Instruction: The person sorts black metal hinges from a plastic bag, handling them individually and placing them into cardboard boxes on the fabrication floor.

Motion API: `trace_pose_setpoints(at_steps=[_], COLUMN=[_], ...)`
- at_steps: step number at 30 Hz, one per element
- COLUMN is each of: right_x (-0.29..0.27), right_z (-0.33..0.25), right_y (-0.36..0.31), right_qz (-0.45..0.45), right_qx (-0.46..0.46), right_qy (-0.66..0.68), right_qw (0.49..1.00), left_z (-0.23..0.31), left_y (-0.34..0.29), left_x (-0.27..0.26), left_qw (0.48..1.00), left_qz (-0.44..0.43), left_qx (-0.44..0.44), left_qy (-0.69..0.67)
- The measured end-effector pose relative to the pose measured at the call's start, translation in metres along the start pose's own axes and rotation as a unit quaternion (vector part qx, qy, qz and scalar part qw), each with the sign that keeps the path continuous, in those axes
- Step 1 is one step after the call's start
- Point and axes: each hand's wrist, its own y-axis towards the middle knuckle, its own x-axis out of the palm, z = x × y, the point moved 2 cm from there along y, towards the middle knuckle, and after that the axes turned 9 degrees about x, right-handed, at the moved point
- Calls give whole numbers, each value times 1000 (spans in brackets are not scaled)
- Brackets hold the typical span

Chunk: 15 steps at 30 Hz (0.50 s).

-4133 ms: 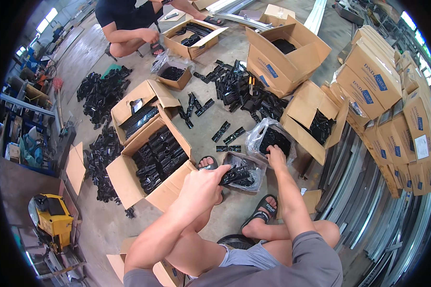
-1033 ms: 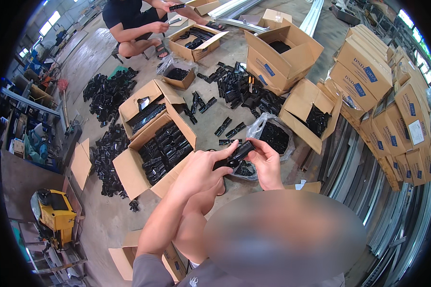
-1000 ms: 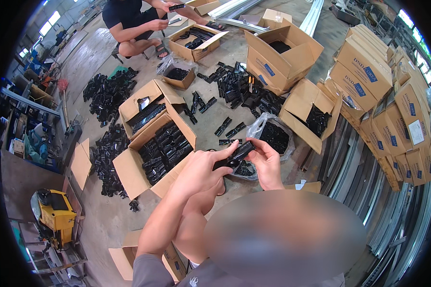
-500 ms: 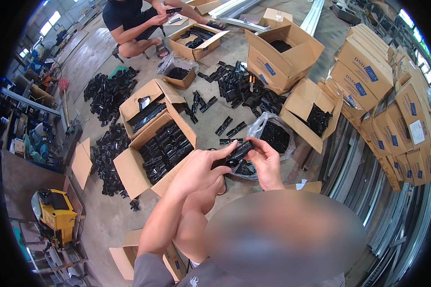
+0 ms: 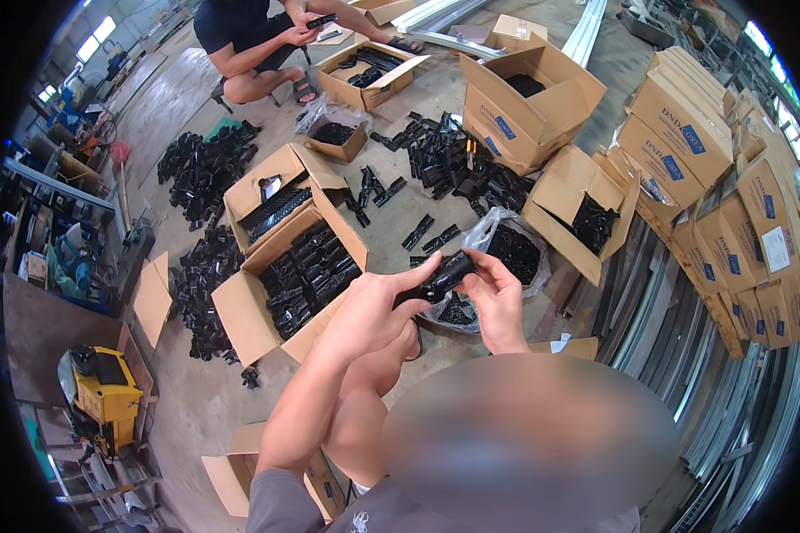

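Between my two hands is a black, glossy, tube-shaped part [image 5: 451,272], tilted up toward the right. My left hand [image 5: 384,300] grips its lower left end, index finger stretched along it and thumb below. The fingers of my right hand [image 5: 496,295] close round its upper right end. Just beyond sits a clear plastic bag [image 5: 535,282] full of small black pieces. An open carton [image 5: 240,313] stands left of my left hand, packed with rows of similar black parts [image 5: 316,280]. A few loose parts [image 5: 418,231] lie on the floor ahead.
Heaps of black parts [image 5: 206,173] lie left of the cartons, another pile [image 5: 471,178] far ahead. Open cartons [image 5: 529,111] stand beyond. Stacked boxes [image 5: 676,133] and long metal profiles [image 5: 676,355] line the right. A co-worker [image 5: 258,44] sits at the far left, holding a black part.
The black part has turned slightly in my fingers, and both hands stay on it. The whole view has shifted a little.
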Motion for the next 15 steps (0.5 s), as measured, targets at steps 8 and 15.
trace_pose_setpoints(at_steps=[8,15], right_x=[4,5], right_z=[-5,-3], right_y=[2,3], right_qz=[3,5], right_qx=[-27,-30], right_qy=[-12,-4], right_qw=[1000,1000], left_z=[-5,-8], left_y=[-1,-1], left_x=[4,5], left_qw=[999,998], left_qz=[37,33], left_qx=[28,46], left_qy=[1,1])
